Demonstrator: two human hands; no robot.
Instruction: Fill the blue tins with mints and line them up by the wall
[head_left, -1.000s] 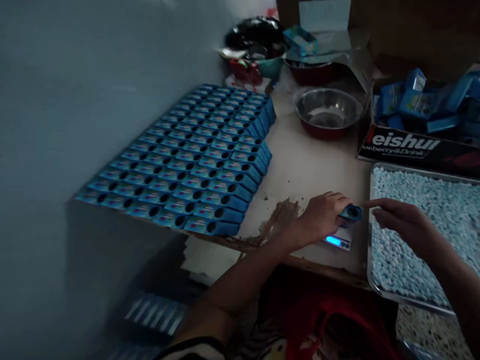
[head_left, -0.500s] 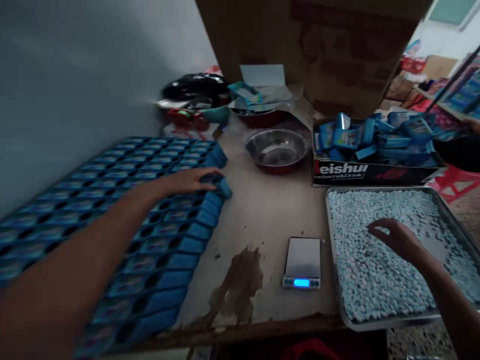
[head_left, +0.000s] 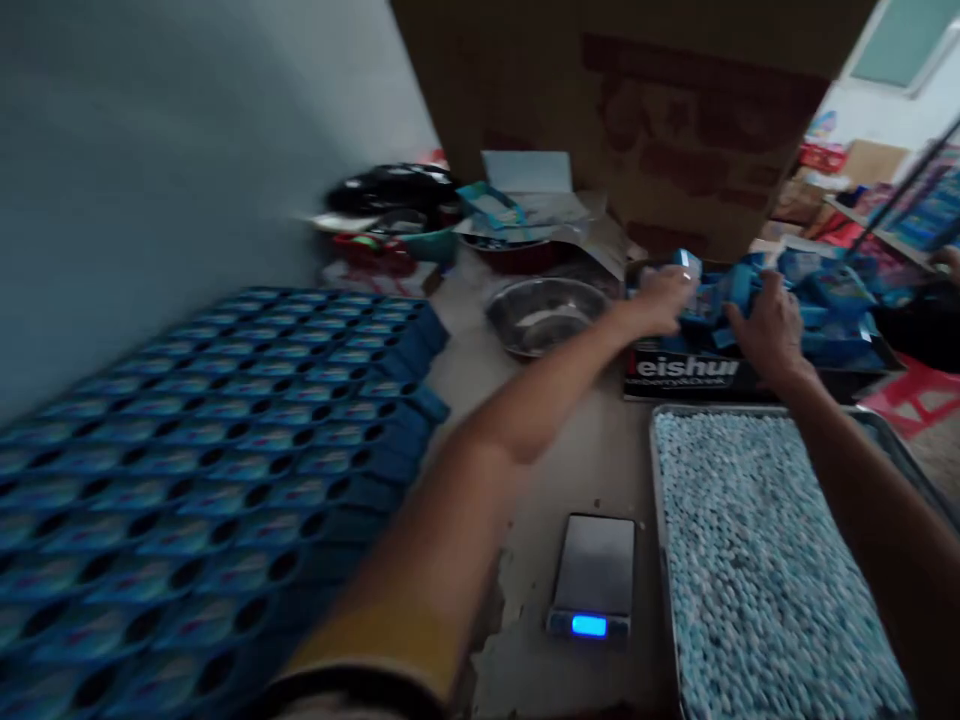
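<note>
My left hand (head_left: 666, 300) reaches into the left end of a black carton (head_left: 682, 377) full of small blue packs (head_left: 840, 290); its fingers are closed around a blue pack (head_left: 687, 264). Beside it, my right hand (head_left: 769, 315) touches the packs in the middle of the carton, its fingers partly bent with a gap between thumb and fingers. Rows of blue boxes (head_left: 255, 430) with dark round openings cover the left side of the table. Below the carton lies a metal tray (head_left: 660, 500) of small pale blue and white pellets (head_left: 750, 540).
A small scale (head_left: 598, 565) with a lit display stands left of the tray. Behind it are a steel bowl (head_left: 544, 315) and cluttered basins (head_left: 431, 243). A large cardboard box (head_left: 637, 110) rises at the back. Part of a person's hand (head_left: 949, 262) shows at the right edge.
My left hand has left the end of the box rows and crossed right to the carton. My right hand has moved up from the pellets to the carton. The view has shifted slightly.
</note>
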